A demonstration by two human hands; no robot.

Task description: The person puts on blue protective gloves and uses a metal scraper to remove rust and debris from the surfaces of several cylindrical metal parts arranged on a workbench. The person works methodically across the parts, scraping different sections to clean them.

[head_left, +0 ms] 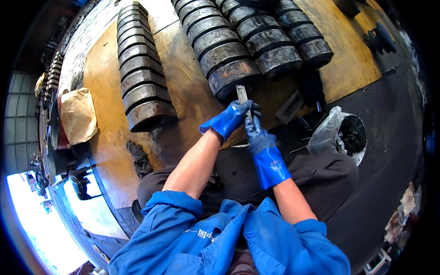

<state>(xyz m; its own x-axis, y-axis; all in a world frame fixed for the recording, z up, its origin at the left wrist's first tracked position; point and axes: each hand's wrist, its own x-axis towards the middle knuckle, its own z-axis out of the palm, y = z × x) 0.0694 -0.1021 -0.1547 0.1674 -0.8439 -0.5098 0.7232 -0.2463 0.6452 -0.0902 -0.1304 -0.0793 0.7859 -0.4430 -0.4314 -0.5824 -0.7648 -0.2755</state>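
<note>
Both my hands wear blue rubber gloves and are closed on a narrow grey metal bar [242, 94]. My left hand [233, 117] wraps it farther up, while my right hand [262, 141] grips its lower end. The bar's far tip lies at the near end of a row of thick metal rings, by the lower edge of the front ring [233, 75]; whether they touch, I cannot tell. This ring has a dull, scuffed, partly rusty surface. Beyond it, the other rings [215, 36] run away from me, lying on their sides.
Two more ring rows [277, 50] [316, 43] lie to the right, another row [145, 87] to the left. A clear plastic bag [323, 133] wraps a container of dark material [353, 134]. Thin bent rods [300, 149], a brown paper sack [79, 114] and a dark fuzzy clump [139, 158] lie about.
</note>
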